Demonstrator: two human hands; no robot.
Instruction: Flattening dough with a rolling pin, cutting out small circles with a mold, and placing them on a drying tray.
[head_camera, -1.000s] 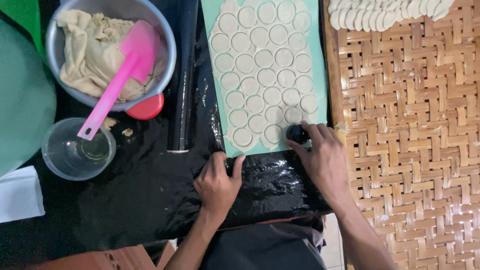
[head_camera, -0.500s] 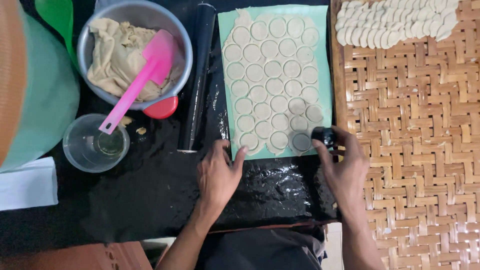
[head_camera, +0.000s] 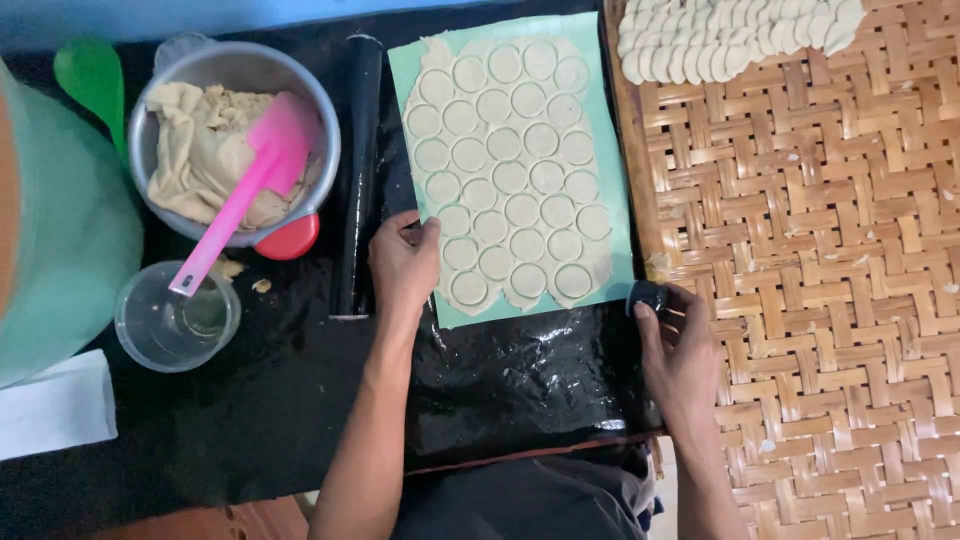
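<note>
The rolled dough sheet, scored with circles, lies on your green mat. Your left hand presses its near-left edge, fingers loosely together. Your right hand grips a small dark cutter just beside the mat's corner. The metal bowl holds dough scraps and a pink spatula.

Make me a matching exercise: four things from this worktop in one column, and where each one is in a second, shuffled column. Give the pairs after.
Things
1. pink spatula
2. cut dough sheet
3. small black cutter
4. clear cup

Places
A. on the green mat
B. in the right hand
C. below the metal bowl, on the black sheet
D. leaning in the metal bowl of dough

Pairs: 1-D, 2-A, 3-B, 4-C
</note>
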